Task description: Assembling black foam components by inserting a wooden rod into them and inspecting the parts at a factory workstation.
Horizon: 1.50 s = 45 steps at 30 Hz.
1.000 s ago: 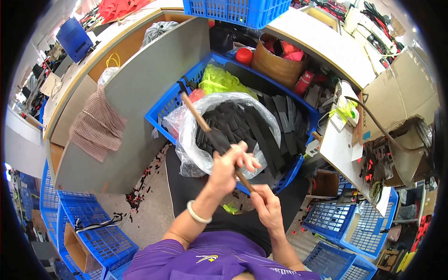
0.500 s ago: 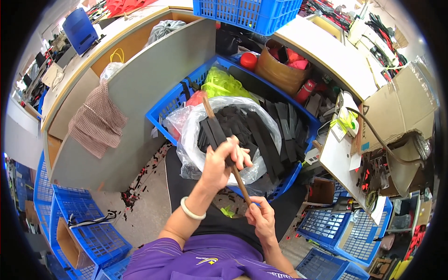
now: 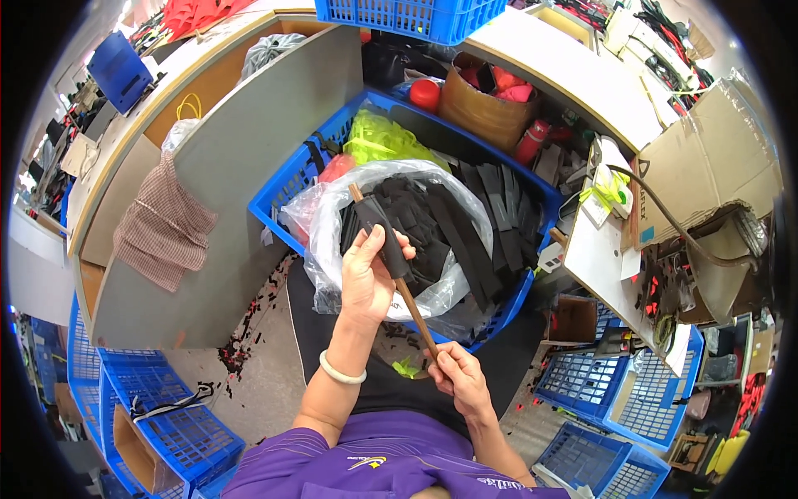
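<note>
My left hand holds a black fabric sleeve, with the thumb lying along it and the fingers curled behind. A slim brown wooden stick runs through this sleeve and sticks out a little at its far end. My right hand grips the near end of the stick, close to my lap. Just beyond my hands, a clear plastic bag stands open, filled with black fabric pieces. It sits in a large blue crate.
Flat black strips and a yellow-green bundle share the crate. A grey panel stands at left, a white table beyond. Blue baskets stand lower left. Black scraps litter the floor.
My left hand and the sleeve have moved up the stick toward its far end, so less of the stick pokes out there. The view has shifted slightly.
</note>
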### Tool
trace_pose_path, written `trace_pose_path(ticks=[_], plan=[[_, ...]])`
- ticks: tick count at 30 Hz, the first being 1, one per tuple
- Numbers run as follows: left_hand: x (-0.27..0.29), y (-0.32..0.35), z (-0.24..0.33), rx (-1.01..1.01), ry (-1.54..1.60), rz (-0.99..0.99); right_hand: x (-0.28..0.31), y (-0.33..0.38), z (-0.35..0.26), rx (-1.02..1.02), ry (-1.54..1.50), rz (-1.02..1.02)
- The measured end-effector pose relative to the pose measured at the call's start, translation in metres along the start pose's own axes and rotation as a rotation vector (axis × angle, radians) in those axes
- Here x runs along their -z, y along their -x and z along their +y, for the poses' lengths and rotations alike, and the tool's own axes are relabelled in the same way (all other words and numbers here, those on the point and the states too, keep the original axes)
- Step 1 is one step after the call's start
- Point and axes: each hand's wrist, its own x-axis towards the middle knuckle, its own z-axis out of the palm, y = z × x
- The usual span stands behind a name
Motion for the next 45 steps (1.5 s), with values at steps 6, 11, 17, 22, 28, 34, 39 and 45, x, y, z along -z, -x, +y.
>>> trace_pose_path(ticks=[6,11,17,22,28,34,39,45], plan=[[0.007,-0.001,0.002,-0.115,-0.205,0.068,-0.002,-0.003,0.007,-0.113,-0.222,-0.017],[0.024,-0.014,-0.018,-0.256,-0.239,0.148,0.002,-0.006,0.011,-0.098,-0.269,0.060],[0.035,-0.039,-0.027,-0.371,-0.473,0.276,0.017,-0.015,0.006,-0.133,-0.206,0.128],[0.071,-0.095,0.030,-0.663,-0.511,0.484,0.073,-0.012,0.015,-0.023,0.274,0.306],[0.053,-0.048,-0.008,-0.088,-0.755,0.049,0.114,-0.117,0.024,0.266,0.860,0.660],[0.029,-0.020,-0.026,0.119,-0.735,-0.045,0.103,-0.184,0.023,0.578,1.016,0.550],[0.030,-0.019,-0.014,0.290,-0.966,-0.162,0.063,-0.168,-0.020,0.432,0.182,0.117],[0.034,-0.031,0.003,0.533,-1.245,-0.265,0.058,-0.137,-0.042,0.150,0.185,-0.120]])
